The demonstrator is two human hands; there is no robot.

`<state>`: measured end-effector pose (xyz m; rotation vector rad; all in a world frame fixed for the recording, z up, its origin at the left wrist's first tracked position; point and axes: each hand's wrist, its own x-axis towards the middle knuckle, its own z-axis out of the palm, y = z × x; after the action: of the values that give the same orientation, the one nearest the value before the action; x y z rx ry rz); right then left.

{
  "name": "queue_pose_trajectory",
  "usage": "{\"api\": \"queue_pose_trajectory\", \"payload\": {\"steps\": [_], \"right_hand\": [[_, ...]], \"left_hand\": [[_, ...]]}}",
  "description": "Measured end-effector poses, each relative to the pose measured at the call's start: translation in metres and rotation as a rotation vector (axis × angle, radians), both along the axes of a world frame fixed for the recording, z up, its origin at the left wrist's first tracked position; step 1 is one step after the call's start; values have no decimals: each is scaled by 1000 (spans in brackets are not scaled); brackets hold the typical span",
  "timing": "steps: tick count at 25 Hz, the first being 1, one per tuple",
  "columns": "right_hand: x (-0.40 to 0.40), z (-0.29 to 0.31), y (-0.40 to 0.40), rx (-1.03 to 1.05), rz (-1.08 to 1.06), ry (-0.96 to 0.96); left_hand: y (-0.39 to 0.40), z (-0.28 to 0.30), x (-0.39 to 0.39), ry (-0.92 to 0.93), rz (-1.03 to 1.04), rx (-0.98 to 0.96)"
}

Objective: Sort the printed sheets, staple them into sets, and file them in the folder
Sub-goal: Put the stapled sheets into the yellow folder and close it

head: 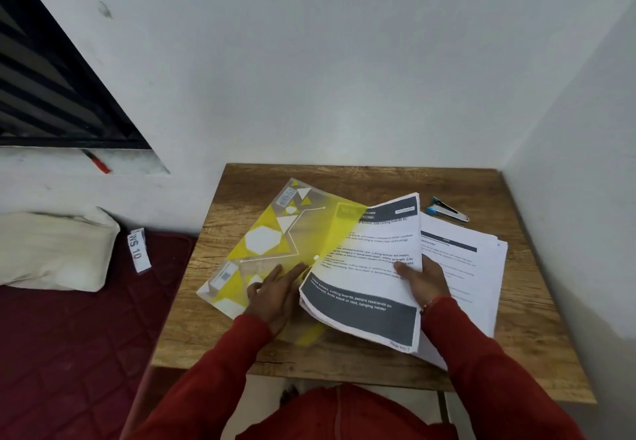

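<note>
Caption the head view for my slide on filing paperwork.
Right hand slides a set of printed sheets into the yellow folder, left hand pressing it flat.

Stapler behind sheets, folder left.

Pillow, "WS 10" tag, red pen on sill.

We are looking at a plain domestic room, apparently a bedroom doubling as a workspace. At lower left we are seeing a maroon quilted mattress with a cream pillow lying on it. A small wooden table is standing in a corner of bare white walls. At upper left, a dark barred window is showing above a ledge.
</note>
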<state>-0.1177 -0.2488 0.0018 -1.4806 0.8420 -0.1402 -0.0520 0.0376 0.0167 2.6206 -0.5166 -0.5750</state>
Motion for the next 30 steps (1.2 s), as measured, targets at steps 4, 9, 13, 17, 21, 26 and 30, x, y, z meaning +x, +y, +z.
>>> {"api": "queue_pose_trajectory", "payload": {"steps": [4,9,13,17,21,26,30], "right_hand": [[-7,-7,12,-215,44,17],[-5,-4,15,-56,-4,-14],[7,-11,48,198,79,-24],[17,-17,61,91,114,24],[8,-16,53,-94,16,119],[21,-19,56,-167,90,146],[49,-20,69,-92,60,141]], "left_hand": [[3,6,8,26,-7,0],[3,3,12,31,-61,23],[-12,-2,-4,20,-141,-12],[3,-11,15,-182,84,-15],[41,-23,60,-53,336,153],[46,-22,56,15,240,206],[49,-24,40,11,247,120]]}}
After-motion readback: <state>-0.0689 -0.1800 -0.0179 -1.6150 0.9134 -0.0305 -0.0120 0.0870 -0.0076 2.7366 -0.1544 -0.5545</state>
